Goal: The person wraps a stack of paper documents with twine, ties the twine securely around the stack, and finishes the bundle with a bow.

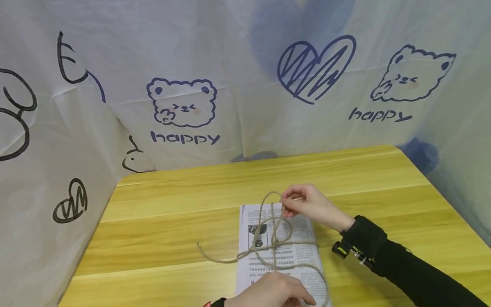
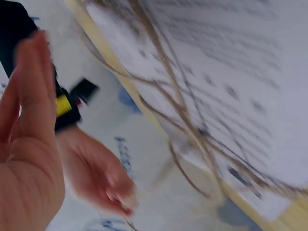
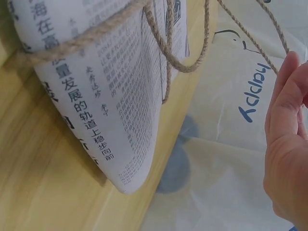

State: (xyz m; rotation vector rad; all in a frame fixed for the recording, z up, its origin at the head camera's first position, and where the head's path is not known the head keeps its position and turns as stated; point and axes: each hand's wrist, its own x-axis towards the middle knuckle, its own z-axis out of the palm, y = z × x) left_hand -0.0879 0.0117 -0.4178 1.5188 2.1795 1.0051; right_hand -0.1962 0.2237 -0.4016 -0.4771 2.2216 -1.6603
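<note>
A newspaper-wrapped bundle [image 1: 253, 264] lies on the table, with brown twine [image 1: 299, 242] crossing over it both ways. Loops of the twine rise loosely above the crossing, and one free end trails left onto the wood. At the bundle's far end my right hand [image 1: 312, 207] pinches a loop of the twine between thumb and fingertips. My left hand [image 1: 270, 290] is over the near end of the bundle, partly cut off by the frame. In the left wrist view the fingers of that left hand [image 2: 36, 130] look fairly straight, with nothing held.
The wood-grain table [image 1: 165, 213] extends around the bundle on both sides. Behind it hangs a pale cloth [image 1: 238, 85] with drawn bears and hearts, which also covers the left and right sides. A dark camera strap [image 1: 364, 234] sits on the right wrist.
</note>
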